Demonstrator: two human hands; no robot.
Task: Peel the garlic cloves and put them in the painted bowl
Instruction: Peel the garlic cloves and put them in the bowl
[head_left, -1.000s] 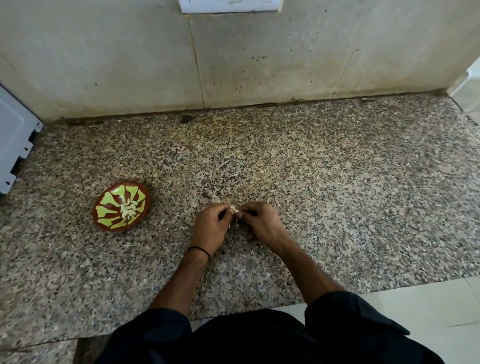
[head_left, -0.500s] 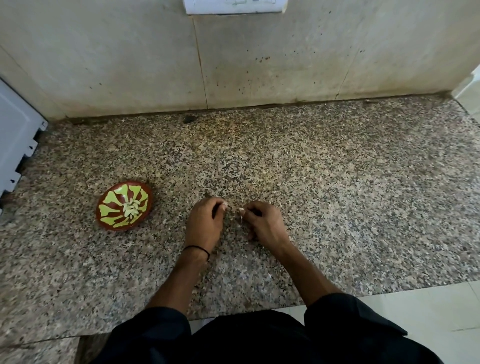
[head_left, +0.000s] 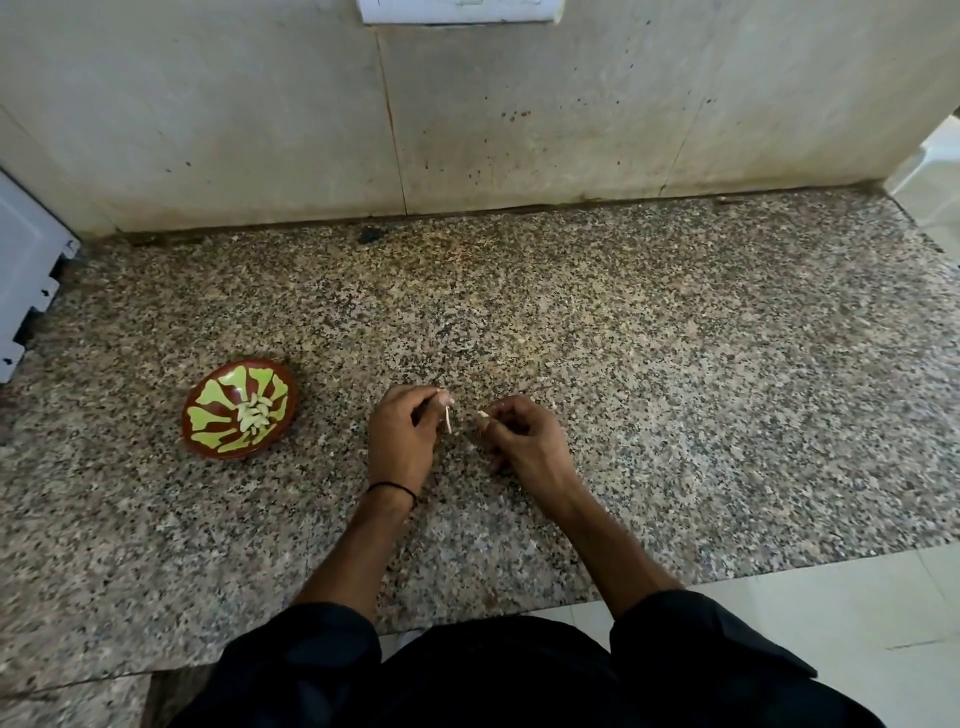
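Head view: at frame centre the left hand (head_left: 402, 436) pinches a garlic clove (head_left: 445, 401), a skin strip (head_left: 448, 422) dangling from it. The right hand (head_left: 519, 441), held apart, pinches a pale scrap (head_left: 483, 414). The painted bowl (head_left: 208, 422), centre left, holds peeled cloves (head_left: 254, 415).

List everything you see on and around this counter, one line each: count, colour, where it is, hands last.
painted bowl: one, red-brown with yellow-green pattern, on the counter left of the hands
peeled cloves: several, pale, piled in the bowl
pale strip: one, whitish, hanging from the left fingertips
pale scrap: one, whitish, at the right fingertips; clove or skin unclear
counter: one, speckled granite
wall: beige tiles, behind the counter
switch plate: one, white, top edge
appliance: one, white, left edge
wristband: one, black, left wrist
left hand: pinches the strip
right hand: pinches the scrap
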